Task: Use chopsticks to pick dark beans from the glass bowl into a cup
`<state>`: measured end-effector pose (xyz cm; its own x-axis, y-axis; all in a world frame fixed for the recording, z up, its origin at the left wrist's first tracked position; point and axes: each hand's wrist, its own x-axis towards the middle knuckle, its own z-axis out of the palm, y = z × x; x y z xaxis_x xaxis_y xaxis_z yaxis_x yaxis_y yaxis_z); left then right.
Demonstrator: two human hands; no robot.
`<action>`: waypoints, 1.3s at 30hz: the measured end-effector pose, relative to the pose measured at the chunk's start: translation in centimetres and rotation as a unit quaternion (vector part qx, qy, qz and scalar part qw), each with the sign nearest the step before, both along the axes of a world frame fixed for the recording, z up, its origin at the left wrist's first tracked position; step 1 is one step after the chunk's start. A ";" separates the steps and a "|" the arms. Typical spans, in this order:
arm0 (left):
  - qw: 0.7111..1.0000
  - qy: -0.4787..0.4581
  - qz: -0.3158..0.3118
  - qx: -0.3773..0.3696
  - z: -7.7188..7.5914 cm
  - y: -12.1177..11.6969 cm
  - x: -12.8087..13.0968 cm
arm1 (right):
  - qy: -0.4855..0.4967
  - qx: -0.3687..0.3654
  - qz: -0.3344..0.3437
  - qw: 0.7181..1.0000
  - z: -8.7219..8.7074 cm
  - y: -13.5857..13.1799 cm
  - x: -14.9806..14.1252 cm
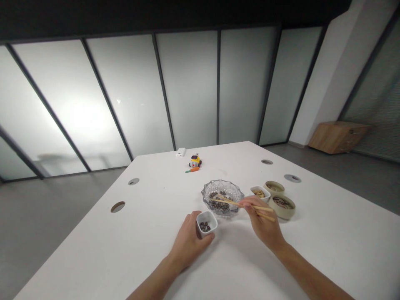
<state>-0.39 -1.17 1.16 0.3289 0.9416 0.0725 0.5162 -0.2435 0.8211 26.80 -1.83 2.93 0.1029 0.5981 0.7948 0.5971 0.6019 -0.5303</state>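
Observation:
My left hand [188, 241] is wrapped round a small white square cup [206, 223] that holds a few dark beans. My right hand [261, 220] grips a pair of wooden chopsticks [242, 204]. Their tips reach left into a cut-glass bowl [222, 196] with dark beans at its bottom. The glass bowl stands just behind the white cup, on a white table [156, 233].
Right of the glass bowl stand a small white dish [260, 192] with pale pieces and two beige round bowls [282, 206], [274, 187]. A small toy [195, 161] and a white box [180, 152] lie near the far edge. Round cable holes [118, 206] dot the table.

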 end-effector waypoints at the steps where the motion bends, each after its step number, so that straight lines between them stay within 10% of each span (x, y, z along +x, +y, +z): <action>1: 1.000 0.001 0.001 -0.001 0.0 0.0 0.0 | 0.012 -0.007 -0.005 1.000 0.1 0.0 0.0; 39: 1.000 0.020 0.000 0.016 0.3 -0.1 0.0 | -0.026 -0.021 0.021 0.999 0.2 -0.3 -0.6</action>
<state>-0.36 -1.28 1.50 0.3328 0.9387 0.0898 0.5481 -0.2701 0.7916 26.19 -2.16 3.11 0.0356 0.6339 0.7726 0.5997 0.6048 -0.5239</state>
